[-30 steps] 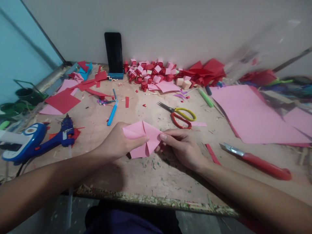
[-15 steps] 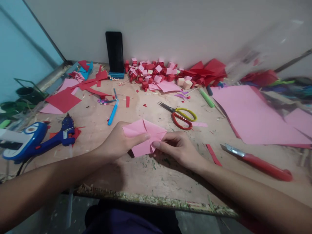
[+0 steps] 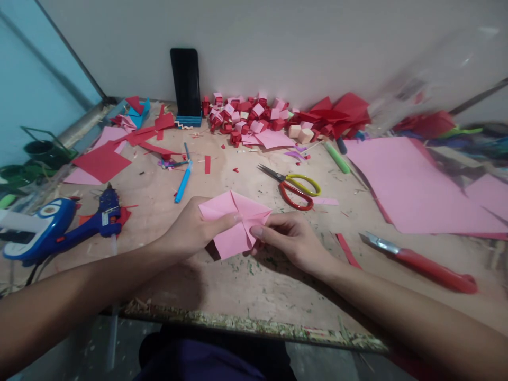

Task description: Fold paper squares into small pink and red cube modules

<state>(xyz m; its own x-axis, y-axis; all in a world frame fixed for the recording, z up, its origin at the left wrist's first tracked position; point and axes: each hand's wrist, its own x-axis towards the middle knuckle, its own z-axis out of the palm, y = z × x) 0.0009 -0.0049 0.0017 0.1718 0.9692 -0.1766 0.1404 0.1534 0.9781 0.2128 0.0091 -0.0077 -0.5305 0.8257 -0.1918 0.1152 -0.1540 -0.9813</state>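
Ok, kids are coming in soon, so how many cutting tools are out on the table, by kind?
Scissors: 1
Red-handled knife: 1
Total: 2
Both lie loose; the left hand and right hand hold the pink paper.

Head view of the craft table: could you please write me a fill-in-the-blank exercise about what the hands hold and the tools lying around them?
1. The left hand and the right hand together hold a folded paper whose colour is ____.
2. The scissors have one yellow handle and one ____ handle.
3. The glue gun lies to the ____ of the left hand.
4. The utility knife has a handle coloured ____.
Missing words: pink; red; left; red.
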